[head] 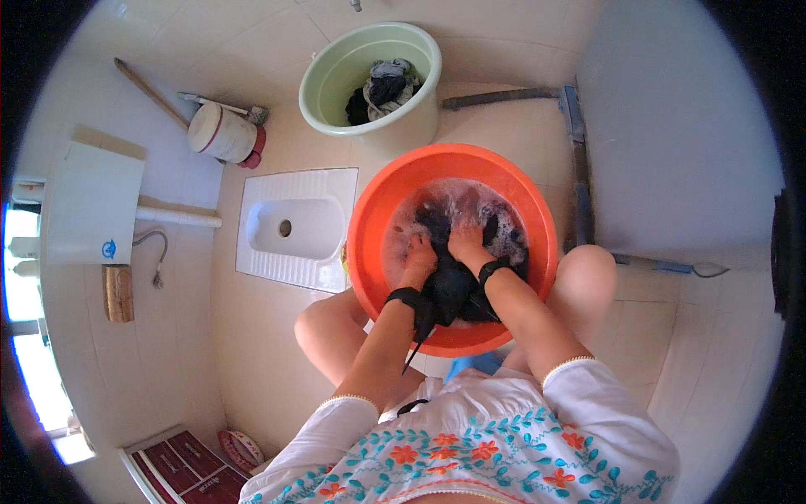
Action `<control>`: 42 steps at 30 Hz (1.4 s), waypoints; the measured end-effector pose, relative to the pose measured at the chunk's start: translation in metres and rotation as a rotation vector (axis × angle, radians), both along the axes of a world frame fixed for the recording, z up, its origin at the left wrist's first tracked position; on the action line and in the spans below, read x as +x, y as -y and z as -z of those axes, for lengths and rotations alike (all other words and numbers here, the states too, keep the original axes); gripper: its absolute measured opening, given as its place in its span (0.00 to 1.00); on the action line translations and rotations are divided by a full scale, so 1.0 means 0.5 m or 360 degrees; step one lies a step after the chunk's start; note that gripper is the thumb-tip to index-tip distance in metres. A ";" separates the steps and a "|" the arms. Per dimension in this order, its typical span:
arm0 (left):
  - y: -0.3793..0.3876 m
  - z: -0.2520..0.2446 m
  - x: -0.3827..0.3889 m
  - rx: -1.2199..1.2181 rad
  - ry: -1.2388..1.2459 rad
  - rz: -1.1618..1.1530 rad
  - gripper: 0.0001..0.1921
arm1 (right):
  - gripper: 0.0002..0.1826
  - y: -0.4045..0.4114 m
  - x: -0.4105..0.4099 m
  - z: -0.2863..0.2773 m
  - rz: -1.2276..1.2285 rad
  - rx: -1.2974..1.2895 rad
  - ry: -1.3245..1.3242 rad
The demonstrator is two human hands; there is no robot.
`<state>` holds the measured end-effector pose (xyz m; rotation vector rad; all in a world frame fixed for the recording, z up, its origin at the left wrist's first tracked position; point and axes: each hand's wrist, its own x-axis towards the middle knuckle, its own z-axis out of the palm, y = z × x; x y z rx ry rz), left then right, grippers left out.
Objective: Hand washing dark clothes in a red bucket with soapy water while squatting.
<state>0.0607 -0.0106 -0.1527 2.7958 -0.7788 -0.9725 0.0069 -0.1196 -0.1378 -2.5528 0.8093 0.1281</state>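
Observation:
An orange plastic basin (371, 208) of sudsy water stands between my knees. Soaked black cloth (448, 286) lies bunched in it, partly under water. On the left side of the cloth, my left hand (420, 253) is in the suds with its fingers bent; whether they grip fabric cannot be made out. My right hand (466, 240) reaches into the water at the middle of the basin, its fingertips hidden by foam and cloth. Both wrists wear black bands, and the left one has a strap hanging over the basin's near rim.
Beyond the basin stands a pale green tub (315, 104) holding grey and black clothes (390, 88). A squat toilet (334, 208) is set in the floor at left, near a waste bin (220, 133) and brush. Dark pipes (582, 189) run along the right wall.

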 end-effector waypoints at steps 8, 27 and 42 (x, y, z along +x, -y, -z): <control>0.003 -0.050 0.058 0.0026 0.0109 0.0249 0.23 | 0.20 0.040 0.021 -0.024 0.0100 0.0356 0.0145; -0.022 -0.117 0.004 -0.2315 -0.2030 -0.1476 0.16 | 0.13 -0.122 -0.010 -0.282 0.0039 -0.0070 0.1043; -0.017 -0.189 -0.012 -0.2331 -0.1838 -0.1208 0.17 | 0.13 -0.111 -0.064 -0.324 -0.0288 0.0327 0.1224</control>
